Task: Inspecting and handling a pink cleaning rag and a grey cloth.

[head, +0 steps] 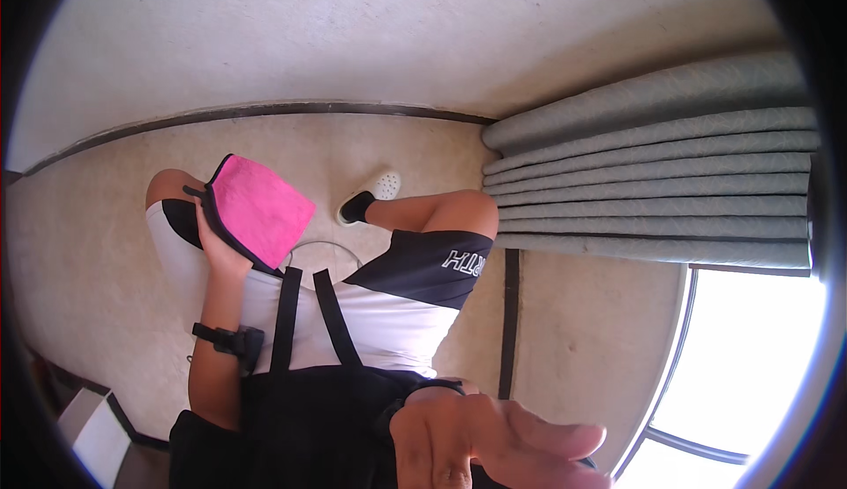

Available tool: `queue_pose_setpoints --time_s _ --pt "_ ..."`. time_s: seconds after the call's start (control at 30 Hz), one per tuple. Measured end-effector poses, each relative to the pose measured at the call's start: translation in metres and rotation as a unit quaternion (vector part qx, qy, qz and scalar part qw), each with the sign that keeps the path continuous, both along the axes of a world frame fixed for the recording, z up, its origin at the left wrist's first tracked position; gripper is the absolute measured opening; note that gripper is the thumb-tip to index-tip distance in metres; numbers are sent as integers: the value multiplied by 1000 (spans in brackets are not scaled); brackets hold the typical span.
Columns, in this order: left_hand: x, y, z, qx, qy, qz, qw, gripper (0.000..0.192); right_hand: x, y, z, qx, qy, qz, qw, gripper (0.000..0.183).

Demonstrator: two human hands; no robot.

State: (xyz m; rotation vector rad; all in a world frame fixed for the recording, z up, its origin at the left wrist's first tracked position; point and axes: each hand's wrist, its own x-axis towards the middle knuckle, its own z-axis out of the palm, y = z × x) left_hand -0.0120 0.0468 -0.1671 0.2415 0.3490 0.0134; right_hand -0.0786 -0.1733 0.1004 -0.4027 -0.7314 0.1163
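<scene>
My left hand (223, 245) holds a bright pink cloth (261, 211) with black edging and a small dark tab, above my left thigh. The fingers are mostly hidden behind the cloth. My right hand (493, 433) is close to the camera at the lower right, its fingers bent and partly cut off by the bottom edge. A dark thing shows beside its thumb, too little of it to name. Two black straps (286, 320) lie over my white and black clothing. A thin curved loop (327, 243) shows between my legs.
A grey-green pleated curtain (655, 191) hangs at the right, above a bright window (741, 356). A pale wall with a dark skirting strip (265, 110) lies ahead. My foot wears a white clog (387, 186). A white box-like object (99, 433) stands at the lower left.
</scene>
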Motion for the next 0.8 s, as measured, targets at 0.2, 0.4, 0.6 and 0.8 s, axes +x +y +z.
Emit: queue_pose_setpoints --time_s 0.2,0.4,0.6,0.8 --pt "-3 5 4 13 33 5 999 58 16 -4 -6 22 -94 117 988 95" --pt "-7 6 -1 13 16 -1 1000 58 9 -4 -8 11 -65 104 992 94" --pt "-2 1 1 11 -20 -8 1000 55 1 -4 -4 13 -48 85 995 96" --pt "-3 3 2 11 -1 4 1000 54 5 -5 -12 21 -85 113 990 97"
